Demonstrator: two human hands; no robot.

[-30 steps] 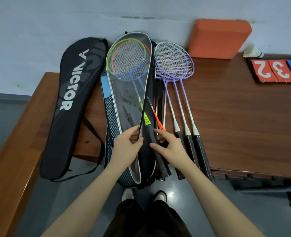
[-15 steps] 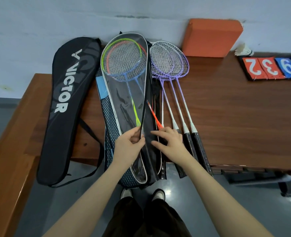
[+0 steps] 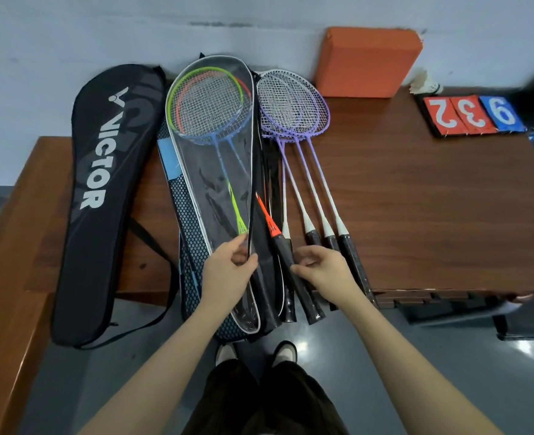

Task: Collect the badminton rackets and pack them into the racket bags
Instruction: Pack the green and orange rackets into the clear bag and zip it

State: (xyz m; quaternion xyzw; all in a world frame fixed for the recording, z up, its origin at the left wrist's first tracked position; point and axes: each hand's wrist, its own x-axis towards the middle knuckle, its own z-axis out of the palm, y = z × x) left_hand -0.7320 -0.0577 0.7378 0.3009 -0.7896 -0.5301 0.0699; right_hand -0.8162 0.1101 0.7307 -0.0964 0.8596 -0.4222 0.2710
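A clear-front racket bag (image 3: 209,183) lies on the wooden table (image 3: 416,199), its lower end hanging over the front edge. Green, orange and blue racket heads show through it. My left hand (image 3: 228,271) pinches the bag's black open edge. The orange racket (image 3: 269,221) sticks out of that opening, its black grip outside the bag. My right hand (image 3: 325,268) has thumb and curled fingers on that grip. Three purple rackets (image 3: 294,108) lie side by side just right of the bag. A black Victor bag (image 3: 108,183) lies at the left.
A mesh bag (image 3: 193,246) lies under the clear one. An orange block (image 3: 366,61) leans on the wall behind the table, with a shuttlecock (image 3: 425,84) and number cards (image 3: 473,114) at the far right. A wooden bench (image 3: 8,262) runs along the left.
The orange racket's grip has come out to the right of the bag's opening. My right hand went from flat fingers on the bag to curled fingers on that grip. My left hand kept its pinch.
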